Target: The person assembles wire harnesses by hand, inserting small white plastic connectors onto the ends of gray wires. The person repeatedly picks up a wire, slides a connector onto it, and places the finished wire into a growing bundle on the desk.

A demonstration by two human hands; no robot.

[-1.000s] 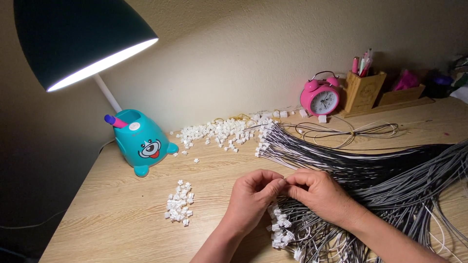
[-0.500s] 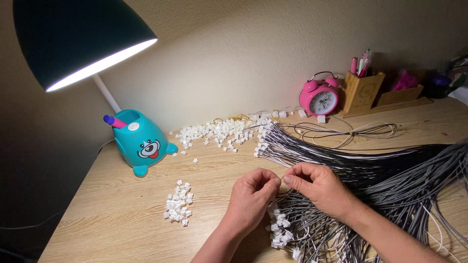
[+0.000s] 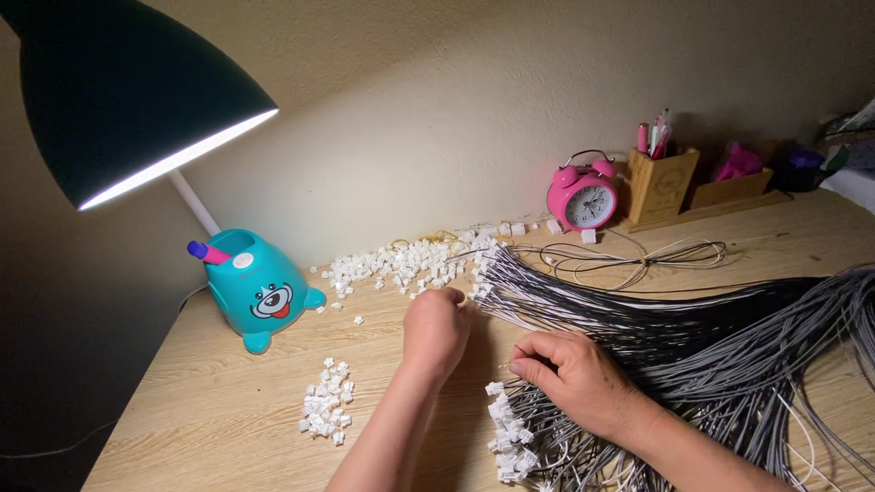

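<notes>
Wires [image 3: 693, 337] are lying in a grey and black bundle across the tabletop [image 3: 219, 401], their ends fanning out by the hands. The left hand [image 3: 436, 330] is curling at the wire tips, fingers hidden, so their grip is unclear. The right hand [image 3: 576, 378] is resting on the bundle, fingers together. White connectors [image 3: 325, 414] are lying nearby.

Lamp base [image 3: 260, 290] at bench [image 3: 182, 401] left; small connector pile [image 3: 325, 415] before it. Clock [image 3: 583, 197] and pen holder [image 3: 663, 184] behind wire bundle [image 3: 693, 337], right.
</notes>
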